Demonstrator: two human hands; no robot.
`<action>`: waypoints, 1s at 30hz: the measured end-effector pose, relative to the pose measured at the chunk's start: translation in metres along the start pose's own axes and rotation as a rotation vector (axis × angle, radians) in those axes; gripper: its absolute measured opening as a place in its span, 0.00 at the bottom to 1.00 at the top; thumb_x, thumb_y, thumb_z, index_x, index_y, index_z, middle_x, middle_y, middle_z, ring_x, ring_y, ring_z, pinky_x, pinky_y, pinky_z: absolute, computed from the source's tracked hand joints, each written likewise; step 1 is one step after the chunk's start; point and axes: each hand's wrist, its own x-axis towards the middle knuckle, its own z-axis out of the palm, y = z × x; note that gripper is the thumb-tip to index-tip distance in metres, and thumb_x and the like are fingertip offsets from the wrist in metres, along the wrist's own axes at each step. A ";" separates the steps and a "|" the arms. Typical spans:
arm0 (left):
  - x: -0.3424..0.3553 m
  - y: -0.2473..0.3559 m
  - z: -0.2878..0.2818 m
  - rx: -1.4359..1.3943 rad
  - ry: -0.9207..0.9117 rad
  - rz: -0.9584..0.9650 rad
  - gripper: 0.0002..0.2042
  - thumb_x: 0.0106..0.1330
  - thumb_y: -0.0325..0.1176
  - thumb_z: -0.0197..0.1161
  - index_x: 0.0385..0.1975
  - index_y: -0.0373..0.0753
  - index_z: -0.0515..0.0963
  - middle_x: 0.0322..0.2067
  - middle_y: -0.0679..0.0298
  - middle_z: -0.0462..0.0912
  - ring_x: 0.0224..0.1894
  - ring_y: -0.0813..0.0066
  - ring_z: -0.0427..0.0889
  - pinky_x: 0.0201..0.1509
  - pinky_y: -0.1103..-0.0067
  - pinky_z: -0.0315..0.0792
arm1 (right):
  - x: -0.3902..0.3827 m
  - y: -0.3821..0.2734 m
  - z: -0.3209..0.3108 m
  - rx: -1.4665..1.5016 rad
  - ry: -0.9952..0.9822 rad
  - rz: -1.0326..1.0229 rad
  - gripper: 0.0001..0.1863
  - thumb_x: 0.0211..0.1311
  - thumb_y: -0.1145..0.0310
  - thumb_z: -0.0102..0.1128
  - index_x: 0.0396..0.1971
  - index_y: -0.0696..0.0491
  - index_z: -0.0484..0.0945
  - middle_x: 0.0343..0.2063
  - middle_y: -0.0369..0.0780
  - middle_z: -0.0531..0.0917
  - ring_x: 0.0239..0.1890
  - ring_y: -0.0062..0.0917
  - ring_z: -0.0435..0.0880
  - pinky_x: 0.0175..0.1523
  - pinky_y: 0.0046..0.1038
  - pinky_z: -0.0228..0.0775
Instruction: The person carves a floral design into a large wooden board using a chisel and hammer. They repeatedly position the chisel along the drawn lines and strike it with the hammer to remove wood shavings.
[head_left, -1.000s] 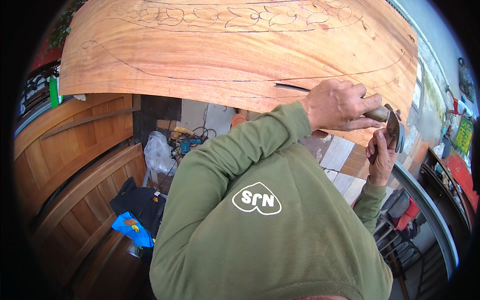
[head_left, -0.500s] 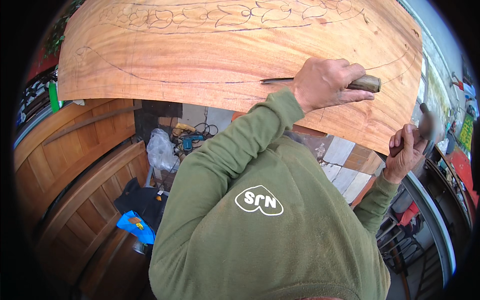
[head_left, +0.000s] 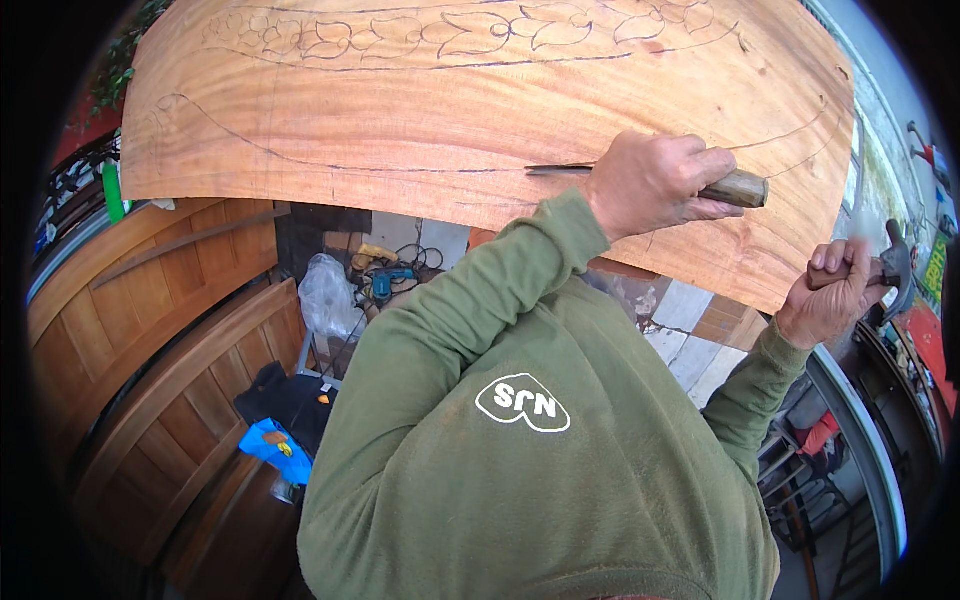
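Orange-brown wood: broad board (head_left: 340,115), a long curved line (head_left: 400,169) drawn across it. Left hand (head_left: 652,185) wrapped snugly round a chisel (head_left: 738,188), blade tip on the board at that line. Right hand (head_left: 828,290) curled round a hammer (head_left: 898,268), off the board's near right corner. Likely step: chiselling along the line. Next blow calls for a steady blade, hammer square to the chisel's butt. A second ago hammer was at the butt; now well apart, chisel tip farther left.
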 end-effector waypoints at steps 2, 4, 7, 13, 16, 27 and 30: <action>0.000 0.001 -0.001 0.013 -0.010 -0.006 0.22 0.55 0.53 0.80 0.42 0.47 0.85 0.27 0.65 0.84 0.28 0.66 0.86 0.27 0.72 0.79 | -0.030 0.032 0.013 -0.222 -0.072 -0.106 0.17 0.76 0.76 0.64 0.61 0.55 0.76 0.40 0.36 0.79 0.29 0.14 0.73 0.31 0.20 0.66; -0.002 -0.004 0.000 0.001 0.000 0.021 0.22 0.55 0.53 0.81 0.43 0.47 0.85 0.27 0.66 0.84 0.28 0.66 0.86 0.27 0.72 0.79 | -0.065 0.060 0.016 -0.569 -0.328 -0.113 0.28 0.75 0.78 0.65 0.71 0.56 0.70 0.58 0.41 0.78 0.37 0.13 0.76 0.40 0.19 0.72; -0.003 -0.003 -0.003 -0.001 0.000 0.024 0.22 0.55 0.52 0.81 0.43 0.47 0.85 0.28 0.66 0.85 0.29 0.67 0.87 0.27 0.72 0.79 | -0.045 0.044 -0.001 -0.715 -0.410 -0.106 0.31 0.74 0.78 0.65 0.73 0.56 0.66 0.61 0.42 0.74 0.38 0.13 0.75 0.41 0.18 0.71; -0.004 0.000 -0.005 -0.018 0.016 0.025 0.22 0.55 0.52 0.81 0.44 0.47 0.86 0.31 0.66 0.87 0.30 0.67 0.88 0.28 0.73 0.80 | 0.004 -0.015 0.006 0.012 0.101 -0.059 0.09 0.75 0.74 0.64 0.37 0.51 0.71 0.22 0.33 0.72 0.22 0.17 0.70 0.25 0.23 0.67; -0.006 -0.005 -0.004 -0.018 0.032 0.047 0.22 0.55 0.52 0.81 0.44 0.47 0.87 0.30 0.67 0.87 0.29 0.68 0.88 0.28 0.74 0.80 | -0.060 0.056 0.015 -0.408 -0.245 -0.148 0.21 0.74 0.77 0.65 0.62 0.52 0.71 0.31 0.34 0.80 0.31 0.16 0.76 0.35 0.20 0.72; -0.011 -0.002 -0.014 -0.003 0.048 0.030 0.22 0.55 0.52 0.81 0.45 0.48 0.87 0.30 0.68 0.86 0.29 0.69 0.88 0.28 0.74 0.80 | -0.036 0.025 0.019 -0.233 -0.022 -0.154 0.23 0.74 0.80 0.62 0.66 0.53 0.72 0.53 0.43 0.83 0.28 0.18 0.77 0.33 0.21 0.74; -0.014 -0.004 -0.017 -0.017 0.040 0.044 0.23 0.54 0.52 0.82 0.45 0.47 0.87 0.32 0.68 0.88 0.30 0.69 0.88 0.28 0.74 0.81 | -0.077 0.066 0.024 -0.811 -0.415 -0.331 0.34 0.73 0.80 0.64 0.76 0.54 0.65 0.62 0.45 0.74 0.37 0.21 0.81 0.43 0.23 0.76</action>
